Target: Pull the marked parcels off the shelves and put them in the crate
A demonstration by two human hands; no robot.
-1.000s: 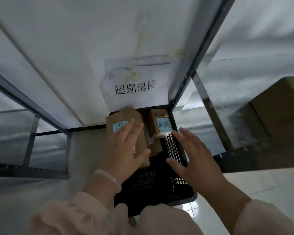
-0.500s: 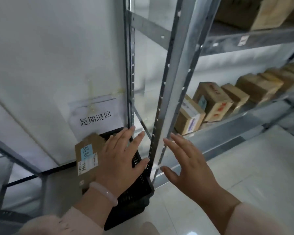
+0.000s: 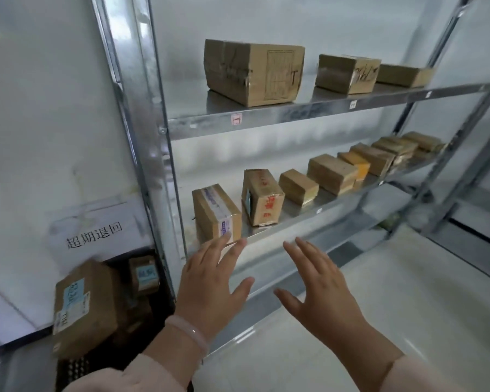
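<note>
L hand (image 3: 210, 287) and R hand (image 3: 323, 298) are held open, fingers spread, nothing gripped, side by side before the lower shelf (image 3: 294, 219). L fingertips (image 3: 225, 239) are seen just below the end parcel (image 3: 217, 213); contact can't be told. The blue-stickered parcel (image 3: 262, 198), judged the next pick, is stood 2nd from left: up and fwd of both hands, approx. midway betw. them, long axis run front-to-back into the shelf. Counted: 3 parcels on the upper shelf (image 3: 266, 116); at least 7 on the lower, far end too blurred. In the black crate (image 3: 74, 369), down-left of the L hand, 2 labelled parcels are shown: big one (image 3: 82, 306), small one (image 3: 145, 274).
</note>
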